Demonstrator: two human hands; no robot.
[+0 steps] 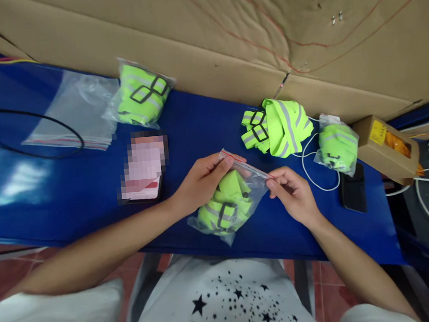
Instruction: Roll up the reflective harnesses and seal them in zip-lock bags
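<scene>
A clear zip bag (252, 183) with a red line along its top edge lies near the front of the blue table. Inside it is a folded neon-yellow reflective strap (224, 207) with grey stripes and a black buckle. My left hand (204, 179) pinches one end of the bag's top between thumb and fingers. The other end of that edge is pinched by my right hand (292, 194). Beyond my hands, a loose bundle of the same reflective straps (286, 127) with black buckles sits unbagged.
Bagged reflective straps stand at the back left (143, 97) and right (337, 145). Flat clear bags (71, 113) lie far left under a black cable (57, 123). A phone (143, 167), a dark phone (353, 189), a white cable (307, 170) and a cardboard box (370, 142) surround the work area.
</scene>
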